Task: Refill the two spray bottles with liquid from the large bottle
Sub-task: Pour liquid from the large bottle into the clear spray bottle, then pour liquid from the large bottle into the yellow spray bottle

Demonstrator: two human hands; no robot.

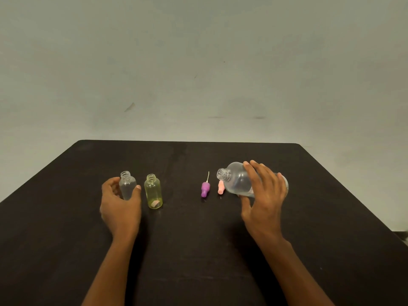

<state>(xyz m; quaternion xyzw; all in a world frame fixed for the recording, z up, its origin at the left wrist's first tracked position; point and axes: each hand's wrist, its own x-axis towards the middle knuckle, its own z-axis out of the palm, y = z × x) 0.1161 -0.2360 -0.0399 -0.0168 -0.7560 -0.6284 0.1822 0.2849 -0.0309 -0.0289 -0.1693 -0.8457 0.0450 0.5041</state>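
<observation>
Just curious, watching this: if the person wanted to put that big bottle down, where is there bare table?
Bare table lies along the near edge between the forearms, across the far strip behind everything, and between the yellow bottle and purple sprayer. It is crowded around the left hand and clear bottle, and where the pink sprayer lies under the big bottle in the right hand.

The counter (198,239) is plain black. One small bottle (128,186) is clear, the other (153,192) yellow-green. The spray tops are purple (205,189) and pink (220,187).
</observation>
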